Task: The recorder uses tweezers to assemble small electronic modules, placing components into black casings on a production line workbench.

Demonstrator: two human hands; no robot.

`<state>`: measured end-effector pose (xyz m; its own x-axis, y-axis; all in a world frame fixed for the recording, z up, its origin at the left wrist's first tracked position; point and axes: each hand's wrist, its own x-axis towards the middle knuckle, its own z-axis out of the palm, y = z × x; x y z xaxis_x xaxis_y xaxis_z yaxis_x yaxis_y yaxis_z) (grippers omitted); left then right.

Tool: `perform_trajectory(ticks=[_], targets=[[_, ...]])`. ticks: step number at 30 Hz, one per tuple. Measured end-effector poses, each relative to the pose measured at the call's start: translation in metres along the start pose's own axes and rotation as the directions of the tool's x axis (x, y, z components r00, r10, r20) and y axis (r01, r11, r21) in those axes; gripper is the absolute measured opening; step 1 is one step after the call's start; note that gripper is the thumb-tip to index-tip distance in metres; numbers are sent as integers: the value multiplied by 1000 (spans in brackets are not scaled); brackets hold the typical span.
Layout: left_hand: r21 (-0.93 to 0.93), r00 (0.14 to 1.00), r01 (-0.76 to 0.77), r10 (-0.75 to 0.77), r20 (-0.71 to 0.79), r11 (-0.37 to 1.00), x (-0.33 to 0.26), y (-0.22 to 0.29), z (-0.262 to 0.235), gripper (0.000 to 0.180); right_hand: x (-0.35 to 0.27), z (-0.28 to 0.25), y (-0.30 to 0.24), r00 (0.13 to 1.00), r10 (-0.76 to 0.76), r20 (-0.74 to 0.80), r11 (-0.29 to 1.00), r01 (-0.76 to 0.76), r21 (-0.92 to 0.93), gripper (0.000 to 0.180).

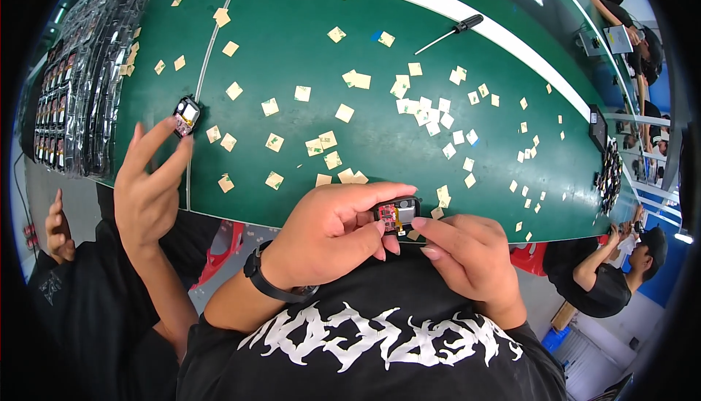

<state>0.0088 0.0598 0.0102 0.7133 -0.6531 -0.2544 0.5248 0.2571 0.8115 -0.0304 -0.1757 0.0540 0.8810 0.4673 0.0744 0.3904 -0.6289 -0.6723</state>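
One open black device [400,213] is by the near edge of the green bench [299,36] in the head view, its casing pinched in the left hand's [328,218] grip. The right hand [471,251] has its index fingertip at the device's right side; whether that grip pinches anything cannot be told. Cream paper squares [344,113] dot the bench.

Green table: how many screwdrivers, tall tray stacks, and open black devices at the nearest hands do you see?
Screwdriver: 1
Tray stack: 1
Open black devices: 2 (one in the left hand, the other at a co-worker's hand)
Total: 4
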Motion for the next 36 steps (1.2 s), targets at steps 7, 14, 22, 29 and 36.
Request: perform_trajectory(ticks=[7, 14, 22, 29, 36], targets=[[25, 999, 35, -35, -9, 999, 1, 3, -1, 45, -19, -2, -5, 982, 183, -43, 897, -149, 417, 19], [36, 998, 57, -57, 7, 998, 2, 4, -1, 48, -55, 22, -4, 819, 420, 392, 270, -525, 808, 21], [280, 999, 45, -42, -16, 959, 5, 5, 3, 53, -28, -5, 4, 993, 58, -104, 996, -51, 69, 24], [298, 998, 68, -64, -21, 952, 4, 4, 2, 53, -5, -18, 9, 977, -210, -27, 911, 185, -369, 31], [331, 999, 26, -31, 9, 943, 5, 5, 2, 53, 5, -19, 6, 950, -310, 47, 844, 298, -447, 25]])
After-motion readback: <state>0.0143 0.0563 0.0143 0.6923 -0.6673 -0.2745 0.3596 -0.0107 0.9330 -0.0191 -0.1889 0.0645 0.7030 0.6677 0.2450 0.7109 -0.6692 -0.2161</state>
